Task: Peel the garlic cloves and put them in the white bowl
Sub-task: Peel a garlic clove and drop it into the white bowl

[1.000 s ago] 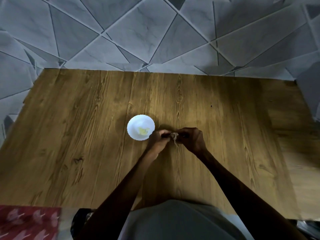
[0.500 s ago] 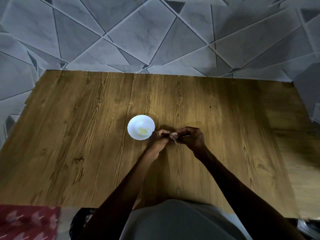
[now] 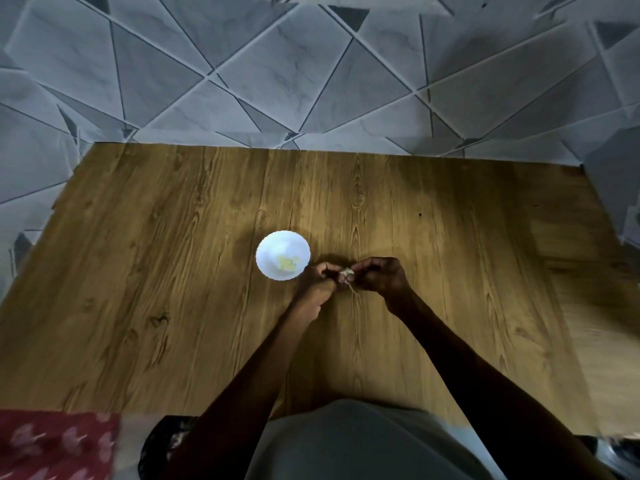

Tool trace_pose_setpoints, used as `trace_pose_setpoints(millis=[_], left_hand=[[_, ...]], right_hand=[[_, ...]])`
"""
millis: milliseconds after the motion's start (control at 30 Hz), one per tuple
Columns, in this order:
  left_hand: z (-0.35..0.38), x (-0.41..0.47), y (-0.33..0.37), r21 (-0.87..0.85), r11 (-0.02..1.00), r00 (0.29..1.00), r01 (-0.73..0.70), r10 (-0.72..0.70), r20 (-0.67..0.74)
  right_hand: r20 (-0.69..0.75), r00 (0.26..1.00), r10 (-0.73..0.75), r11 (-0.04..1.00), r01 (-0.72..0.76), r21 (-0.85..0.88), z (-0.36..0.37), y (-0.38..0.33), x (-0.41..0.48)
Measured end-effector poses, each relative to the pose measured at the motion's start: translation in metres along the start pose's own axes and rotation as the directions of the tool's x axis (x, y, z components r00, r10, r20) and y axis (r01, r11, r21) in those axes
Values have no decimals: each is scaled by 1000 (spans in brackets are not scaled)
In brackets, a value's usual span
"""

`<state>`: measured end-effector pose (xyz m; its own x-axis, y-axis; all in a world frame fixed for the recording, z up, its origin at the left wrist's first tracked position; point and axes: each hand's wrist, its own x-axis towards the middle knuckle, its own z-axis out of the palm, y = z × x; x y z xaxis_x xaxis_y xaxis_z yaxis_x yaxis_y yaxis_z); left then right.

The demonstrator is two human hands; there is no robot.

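Garlic clove (image 3: 346,274) sits pinched between curled fingertips of left hand (image 3: 320,280) and right hand (image 3: 379,276), just right of bowl (image 3: 273,249) on table (image 3: 156,289).

Colours I see
Pale yellow garlic cloves (image 3: 288,263), white bowl (image 3: 277,244); brown wood-grain desk (image 3: 173,271); grey marbled triangle tiles (image 3: 277,81); red cloth (image 3: 52,445), pink motifs.
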<state>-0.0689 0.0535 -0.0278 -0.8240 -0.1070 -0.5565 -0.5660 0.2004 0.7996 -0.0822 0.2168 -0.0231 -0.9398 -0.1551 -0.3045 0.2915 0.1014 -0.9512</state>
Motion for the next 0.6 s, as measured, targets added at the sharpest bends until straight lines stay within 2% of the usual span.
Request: trace_pose_setpoints(millis=[200, 467, 600], left_hand=[[4, 3, 2, 31, 999, 1000, 19, -18, -13], [4, 7, 1, 109, 993, 999, 35, -35, -4], [5, 9, 2, 122, 992, 1000, 24, -24, -3]], right_hand=[[-13, 999, 31, 997, -32, -68, 1, 0, 6], [30, 999, 28, 999, -27, -47, -1, 3, 5], [27, 995, 91, 991, -88, -102, 0, 6, 7]])
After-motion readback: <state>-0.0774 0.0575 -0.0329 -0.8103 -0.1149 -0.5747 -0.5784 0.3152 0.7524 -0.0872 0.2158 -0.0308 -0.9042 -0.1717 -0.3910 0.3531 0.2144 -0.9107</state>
